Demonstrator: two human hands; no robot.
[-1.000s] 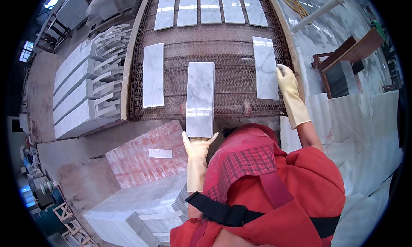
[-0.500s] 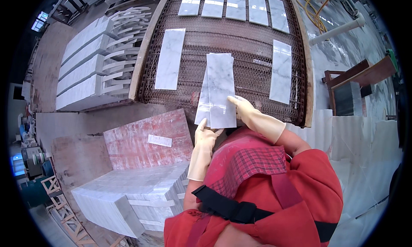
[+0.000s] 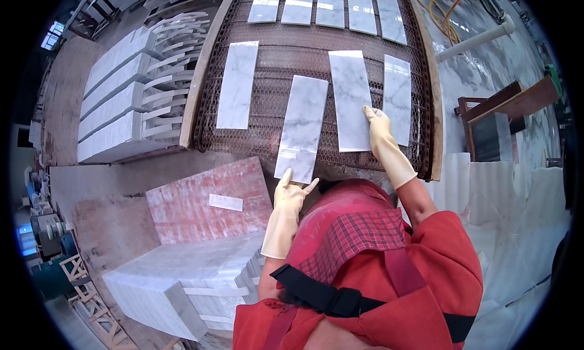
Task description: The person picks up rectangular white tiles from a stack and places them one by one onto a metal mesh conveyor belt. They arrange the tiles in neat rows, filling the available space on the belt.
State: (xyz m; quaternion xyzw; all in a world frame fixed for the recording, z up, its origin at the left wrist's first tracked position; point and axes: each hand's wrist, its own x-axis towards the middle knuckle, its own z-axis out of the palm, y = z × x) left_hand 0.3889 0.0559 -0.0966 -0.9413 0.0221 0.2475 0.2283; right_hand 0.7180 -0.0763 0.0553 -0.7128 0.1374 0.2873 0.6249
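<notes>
My left hand (image 3: 289, 198), in a cream rubber glove, grips the near end of a polished white marble tile (image 3: 300, 128) with grey veins. The thumb lies on top and the fingers go underneath; the tile's near end juts past the edge of the wire mesh conveyor (image 3: 286, 52). My right hand (image 3: 380, 131), gloved alike, holds the right edge of a second marble tile (image 3: 351, 100) over the mesh. Whether that tile rests fully on the mesh I cannot tell. Another tile (image 3: 238, 85) lies flat to the left, and one more (image 3: 397, 97) to the right, partly behind my right hand.
Farther up the conveyor lies a row of marble tiles (image 3: 330, 6). Wooden rails (image 3: 204, 70) border the mesh. Stacked tiles (image 3: 115, 85) stand at left, with more stacks (image 3: 182, 265) at lower left beside a red-stained board (image 3: 210, 195). A white pipe (image 3: 477, 41) sticks out at right.
The two tiles, overlapping before, are now apart. My right hand has moved right and forward with one of them, while my left hand stays at the near end of the other.
</notes>
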